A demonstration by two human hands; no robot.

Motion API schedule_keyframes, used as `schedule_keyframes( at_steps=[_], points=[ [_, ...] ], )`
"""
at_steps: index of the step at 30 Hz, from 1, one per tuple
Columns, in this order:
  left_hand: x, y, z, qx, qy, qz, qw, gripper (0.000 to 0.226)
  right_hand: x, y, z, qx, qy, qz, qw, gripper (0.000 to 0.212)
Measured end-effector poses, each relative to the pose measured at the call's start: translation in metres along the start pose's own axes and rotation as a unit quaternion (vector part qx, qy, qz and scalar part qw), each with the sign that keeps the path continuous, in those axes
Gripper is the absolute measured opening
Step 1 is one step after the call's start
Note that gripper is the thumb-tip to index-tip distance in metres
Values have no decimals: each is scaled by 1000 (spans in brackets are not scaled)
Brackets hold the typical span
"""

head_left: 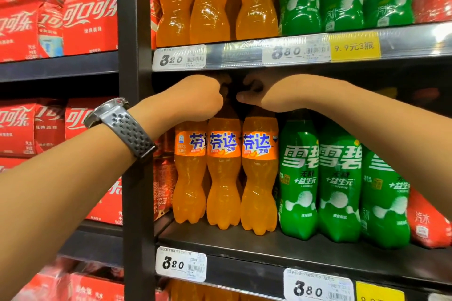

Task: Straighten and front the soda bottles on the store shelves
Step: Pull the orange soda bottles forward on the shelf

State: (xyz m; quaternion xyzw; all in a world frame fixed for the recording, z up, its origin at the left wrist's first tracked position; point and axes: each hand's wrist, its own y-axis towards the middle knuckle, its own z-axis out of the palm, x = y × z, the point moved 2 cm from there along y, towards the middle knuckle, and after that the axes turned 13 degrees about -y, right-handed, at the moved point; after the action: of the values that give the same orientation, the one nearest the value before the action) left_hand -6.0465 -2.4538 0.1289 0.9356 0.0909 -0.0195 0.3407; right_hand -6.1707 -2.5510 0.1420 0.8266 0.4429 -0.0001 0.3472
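Far to my left, red shrink-wrapped cola packs (90,22) are sitting in the next bay, beyond the black metal upright (133,129). My left forearm, wearing a grey perforated watch strap (127,129), is stretching up across that upright. My left hand (195,98) is bunching into a fist under the upper shelf's price rail (234,54), fingers clamping round the top of the middle orange plastic soda bottle (223,178). The shadow is hiding its cap. The leftmost orange plastic soda bottle (190,178) is standing just beside it. My right hand (255,91) is curling likewise over the top of the rightmost orange plastic soda bottle (259,178), thumb pointing left. All three are standing upright at the front of the black metal shelf (244,239), labels facing me. My right forearm is crossing above three green plastic soda bottles (340,178).
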Motion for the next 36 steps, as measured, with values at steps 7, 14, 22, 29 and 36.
schedule_keyframes(
  at_steps=[7, 14, 22, 29, 36],
  points=[
    [16, -6, -6, -22, 186, -4, 982, 29, 33, 14, -2, -4, -32, -54, 998, 51],
    [23, 6, -6, -4, 197, -3, 980, 13, 39, 20, -3, 3, -46, -46, 998, 43],
    [23, 5, -6, -11, 209, 8, 978, 32, 33, 20, 0, -5, -20, -50, 999, 43],
    [23, 0, -6, -36, 195, 29, 980, 19, 31, 18, 1, -22, -11, -60, 998, 43],
    [23, -11, -6, -42, 216, 48, 974, 21, 20, 9, 0, -8, -23, -38, 999, 45]
  ],
)
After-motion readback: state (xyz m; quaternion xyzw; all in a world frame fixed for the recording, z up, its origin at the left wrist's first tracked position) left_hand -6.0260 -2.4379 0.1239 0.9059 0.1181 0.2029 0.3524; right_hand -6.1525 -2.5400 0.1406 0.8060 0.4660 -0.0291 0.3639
